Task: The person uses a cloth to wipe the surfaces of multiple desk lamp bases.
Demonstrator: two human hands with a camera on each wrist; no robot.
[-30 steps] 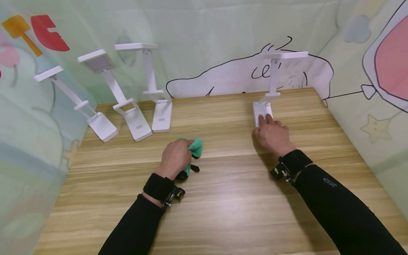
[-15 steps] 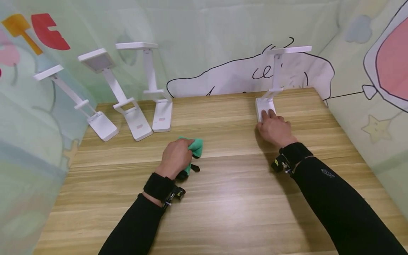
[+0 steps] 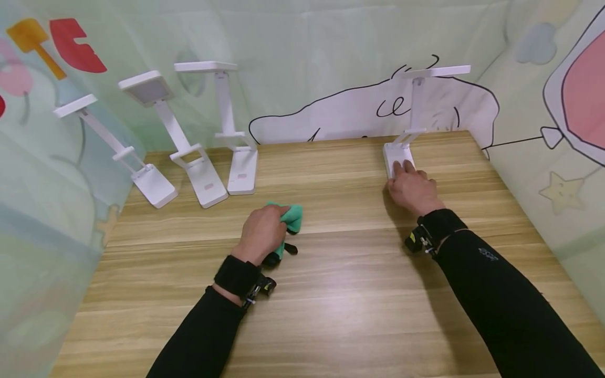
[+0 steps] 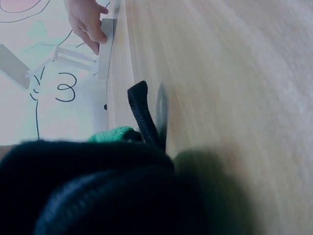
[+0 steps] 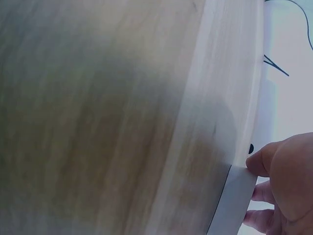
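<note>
In the head view, my left hand (image 3: 262,234) grips a bunched green cloth (image 3: 292,218) with black parts on the wood table. A short black strap (image 4: 139,107) sticks out of it in the left wrist view; much of the cloth is hidden under the hand. My right hand (image 3: 413,190) holds the near end of the base of a white folding desk lamp (image 3: 396,152) at the table's back right. Its thumb (image 5: 259,161) presses the base edge while the fingers lie over the top. The lamp stands upright with its head level.
Three more white desk lamps stand at the back left: one far left (image 3: 154,186), one in the middle (image 3: 206,182) with its head tilted, and one to the right (image 3: 242,170). A printed curtain (image 3: 321,68) rises behind the table's back edge (image 3: 326,144).
My right hand has slid the lamp slightly to the right and back. My left hand stays in place with the green cloth.
</note>
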